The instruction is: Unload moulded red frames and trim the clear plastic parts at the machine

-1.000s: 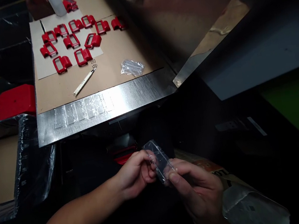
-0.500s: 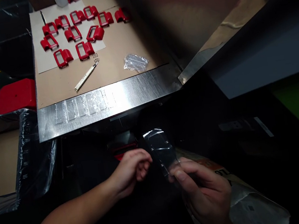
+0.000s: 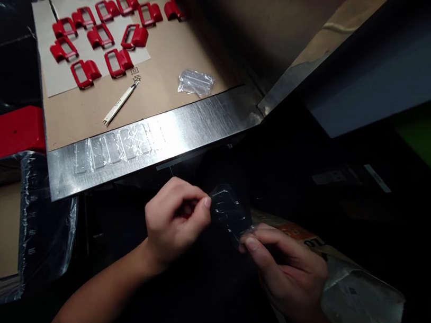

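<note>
A: Where is the person holding the clear plastic piece (image 3: 228, 208)?
B: Between both hands, nearer to the body than the front edge of the worktop (image 3: 209, 114). At its five o'clock, the right hand (image 3: 290, 268) is pinching the lower end, thumb and forefinger pressing together. At its nine o'clock, the left hand (image 3: 176, 212) is also having its fingers closed at the tips; they seem to be pinching the upper corner.
A: Why are the fingers touching only the borders?
B: I suppose this is sparing the middle from finger marks.
A: And further away?
B: At ten o'clock, clear strips (image 3: 111, 148) are lying in a row, perhaps so that they are not sticking together. At eleven, a cutter knife (image 3: 121, 104) is lying; beyond it, red frames (image 3: 124, 59) are resting spread out, probably to avoid scratches.
</note>
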### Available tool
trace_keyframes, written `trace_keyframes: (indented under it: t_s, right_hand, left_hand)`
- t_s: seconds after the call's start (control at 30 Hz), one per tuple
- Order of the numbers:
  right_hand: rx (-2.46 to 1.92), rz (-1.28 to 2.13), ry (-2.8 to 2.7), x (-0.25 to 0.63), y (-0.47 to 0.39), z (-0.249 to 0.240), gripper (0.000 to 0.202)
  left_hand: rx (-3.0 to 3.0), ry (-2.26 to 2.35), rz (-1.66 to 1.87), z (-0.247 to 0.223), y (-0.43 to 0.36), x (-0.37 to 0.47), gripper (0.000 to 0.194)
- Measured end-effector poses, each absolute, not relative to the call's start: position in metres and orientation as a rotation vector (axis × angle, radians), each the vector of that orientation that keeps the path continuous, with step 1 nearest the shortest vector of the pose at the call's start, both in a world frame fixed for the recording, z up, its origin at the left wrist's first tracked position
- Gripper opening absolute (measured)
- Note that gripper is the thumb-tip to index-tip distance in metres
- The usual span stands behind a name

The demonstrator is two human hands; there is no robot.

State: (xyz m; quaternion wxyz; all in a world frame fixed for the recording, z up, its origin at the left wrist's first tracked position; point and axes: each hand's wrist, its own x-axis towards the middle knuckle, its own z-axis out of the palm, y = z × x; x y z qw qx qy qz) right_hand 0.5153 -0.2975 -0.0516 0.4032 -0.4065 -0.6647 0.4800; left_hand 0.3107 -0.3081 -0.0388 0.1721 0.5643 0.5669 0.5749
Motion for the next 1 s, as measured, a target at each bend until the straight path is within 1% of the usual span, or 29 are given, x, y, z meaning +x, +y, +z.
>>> trace_keyframes:
  t_s: [0.07,0.13,0.23,0.3,0.43,0.53,0.6,0.73,0.87,0.93,1.0]
  right_hand:
    - [-1.087,1.203,-1.623,0.511,-0.298,-0.051,0.013]
    - [-1.147,1.249,-1.544,0.507,-0.298,-0.049,0.015]
    - [-1.184,1.382,-1.417,0.504,-0.3,-0.047,0.018]
    - [-1.173,1.441,-1.374,0.503,-0.301,-0.046,0.018]
    - [-1.15,1.523,-1.314,0.503,-0.303,-0.045,0.021]
    - [-1.13,1.566,-1.27,0.504,-0.305,-0.047,0.022]
    - [-1.128,1.576,-1.245,0.504,-0.306,-0.048,0.021]
    - [-1.102,1.587,-1.213,0.506,-0.309,-0.049,0.02]
    - [-1.074,1.606,-1.21,0.508,-0.31,-0.049,0.019]
    - [-1.064,1.619,-1.204,0.508,-0.31,-0.049,0.018]
    - [-1.039,1.621,-1.209,0.508,-0.31,-0.049,0.019]
  left_hand:
    - [2.001,1.536,1.709,-0.042,-0.319,0.318,0.013]
    - [2.19,1.354,1.655,-0.048,-0.336,0.33,0.015]
    - [2.152,1.134,1.325,-0.064,-0.364,0.352,0.008]
    - [2.092,1.131,1.224,-0.075,-0.379,0.364,0.01]
    - [1.967,1.269,1.479,-0.087,-0.39,0.374,0.012]
    - [1.889,1.23,1.595,-0.084,-0.386,0.378,0.013]
    - [1.807,1.208,1.535,-0.079,-0.383,0.38,0.016]
    - [1.707,1.229,1.247,-0.075,-0.375,0.367,0.027]
    - [1.755,1.256,1.34,-0.076,-0.363,0.335,0.041]
    - [1.743,1.391,1.368,-0.073,-0.356,0.324,0.037]
    - [1.759,1.502,1.491,-0.07,-0.348,0.32,0.024]
